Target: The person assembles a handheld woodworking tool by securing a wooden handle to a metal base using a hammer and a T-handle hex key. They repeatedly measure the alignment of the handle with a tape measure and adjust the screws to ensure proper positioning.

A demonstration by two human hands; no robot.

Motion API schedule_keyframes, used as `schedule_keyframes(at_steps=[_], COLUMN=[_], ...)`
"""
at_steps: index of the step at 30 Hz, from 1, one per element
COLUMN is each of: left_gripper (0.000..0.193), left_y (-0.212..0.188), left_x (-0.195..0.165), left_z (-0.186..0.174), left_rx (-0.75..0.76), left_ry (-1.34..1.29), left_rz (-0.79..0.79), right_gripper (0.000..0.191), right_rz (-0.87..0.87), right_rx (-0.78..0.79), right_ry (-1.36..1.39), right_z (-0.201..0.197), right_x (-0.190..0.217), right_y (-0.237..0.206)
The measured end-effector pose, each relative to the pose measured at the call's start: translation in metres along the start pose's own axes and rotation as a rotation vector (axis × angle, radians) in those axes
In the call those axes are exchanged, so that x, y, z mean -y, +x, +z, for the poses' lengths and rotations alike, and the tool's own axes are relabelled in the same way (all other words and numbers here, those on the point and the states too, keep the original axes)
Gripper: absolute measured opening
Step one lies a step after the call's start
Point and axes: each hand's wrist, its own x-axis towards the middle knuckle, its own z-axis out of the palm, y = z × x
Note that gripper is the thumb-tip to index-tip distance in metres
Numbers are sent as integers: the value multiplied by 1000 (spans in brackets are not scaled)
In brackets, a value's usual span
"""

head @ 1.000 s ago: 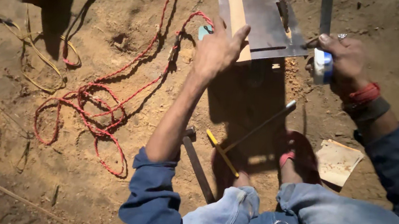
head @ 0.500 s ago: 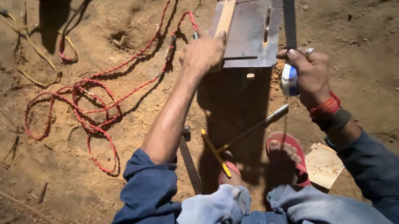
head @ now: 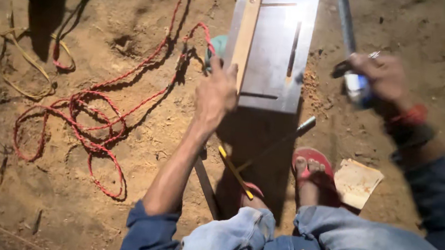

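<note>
At nine o'clock in my view a red twisted cord (head: 98, 113) lies in loose loops on the sandy ground (head: 115, 218), running up toward twelve o'clock past the top edge of the plate; a few yellowish strands (head: 26, 76) lie further out at ten o'clock. Moving toward centre, my left hand (head: 215, 94) reaches forward with the fingers curled down over the lower end of a pale wooden strip (head: 246, 32), pressing it at the left edge of a grey metal plate (head: 273, 54); the strip runs up toward twelve o'clock, lying along the plate's left side, and the plate itself sits flat on the dirt with narrow slots cut in it. Something teal (head: 218, 44) shows just left of the strip, partly hidden by the hand. Below the hand, toward six o'clock, a yellow pencil (head: 234, 172) and a thin metal rod (head: 286, 139) lie crossed in the shadow, beside a foot in a red sandal (head: 310, 169). At four o'clock a scrap of pale board (head: 357, 181) rests on the ground. At two o'clock my right hand (head: 380, 77) is clenched around a blurred white and blue object (head: 356, 89), close beside a grey metal pipe (head: 345, 20) that runs up out of view.
</note>
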Motion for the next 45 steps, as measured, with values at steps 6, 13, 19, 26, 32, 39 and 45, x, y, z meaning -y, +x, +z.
schedule_keyframes(at_steps=[6,13,19,26,32,39,45], left_gripper=[46,52,52,59,57,59,59], left_y=[-50,-75,-84,-90,-92,-98,-99], left_x=[44,84,95,97,93,94,96], left_z=[22,63,81,92,96,99,101], left_rx=[-204,-258,-408,-390,-502,-499,-476], left_ry=[-172,-283,-368,-352,-260,-302,-314], left_rz=[215,85,272,290,342,393,376], right_gripper=[40,33,35,33,46,49,50], right_rz=[284,194,198,345,474,421,417], right_rx=[-17,108,191,234,371,400,423], right_ry=[-440,-685,-1003,-1190,-1241,-1272,-1387], right_z=[-110,-146,-113,-97,-90,-90,-92], right_x=[-8,-19,8,43,67,68,61], right_y=[12,41,58,72,72,62,71])
